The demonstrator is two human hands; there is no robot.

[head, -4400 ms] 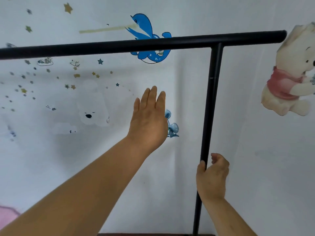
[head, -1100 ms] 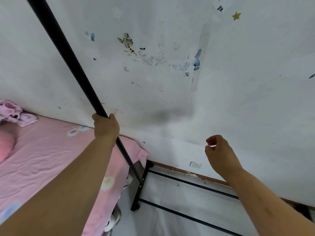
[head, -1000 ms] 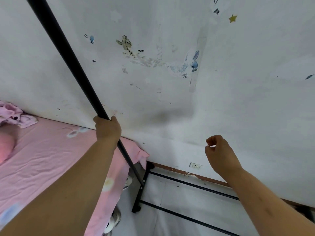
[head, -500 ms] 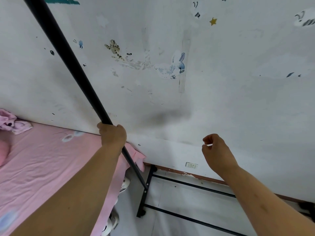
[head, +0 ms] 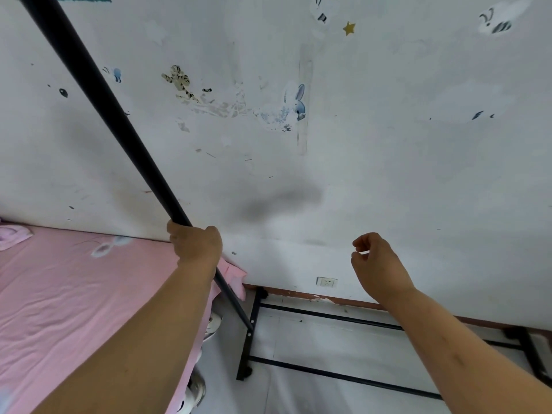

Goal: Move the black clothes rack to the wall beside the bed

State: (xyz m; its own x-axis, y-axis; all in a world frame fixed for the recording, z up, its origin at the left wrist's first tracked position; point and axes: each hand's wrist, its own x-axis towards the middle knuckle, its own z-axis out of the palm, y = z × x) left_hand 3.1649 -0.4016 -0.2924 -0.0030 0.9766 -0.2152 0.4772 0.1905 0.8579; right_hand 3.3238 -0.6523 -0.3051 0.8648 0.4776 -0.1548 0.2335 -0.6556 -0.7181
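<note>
Black clothes rack (head: 119,124) upright clamped by left hand (head: 195,245), right hand (head: 375,264) loosely curled, held free, base set against wall (head: 388,174) beside bed (head: 74,294)

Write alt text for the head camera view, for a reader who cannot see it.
A person's left hand grips the upright pole of a black clothes rack standing against a white, sticker-dotted wall beside a pink-sheeted bed. The right hand hovers loosely curled and empty, above the rack's floor-level base.
</note>
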